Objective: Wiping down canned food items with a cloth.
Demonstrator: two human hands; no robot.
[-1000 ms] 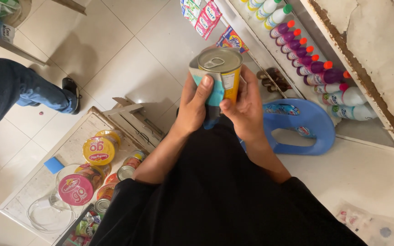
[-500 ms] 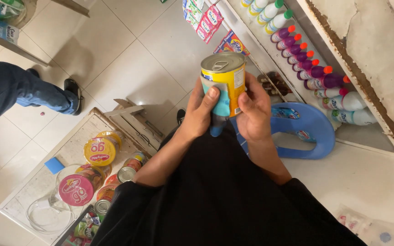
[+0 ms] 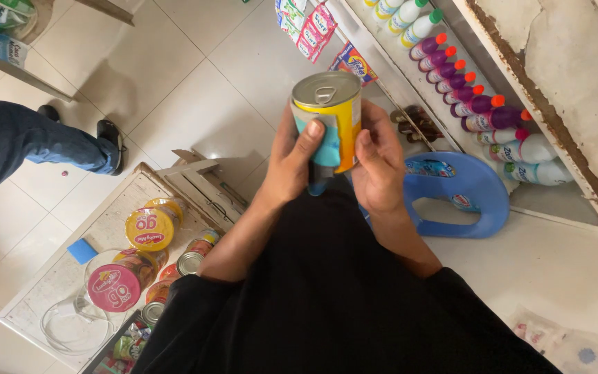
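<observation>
Left hand (image 3: 292, 163) and right hand (image 3: 378, 166), yellow can (image 3: 330, 114) upright between

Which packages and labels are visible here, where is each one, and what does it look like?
Round metal can with yellow and teal label: held upright between left hand and right hand.
Row of purple bottles with orange caps: on the shelf at the right.
Yellow round lid and pink round lid: on jars on the low stand, lower left.
Red and pink sachet strips: hanging, top centre.
</observation>
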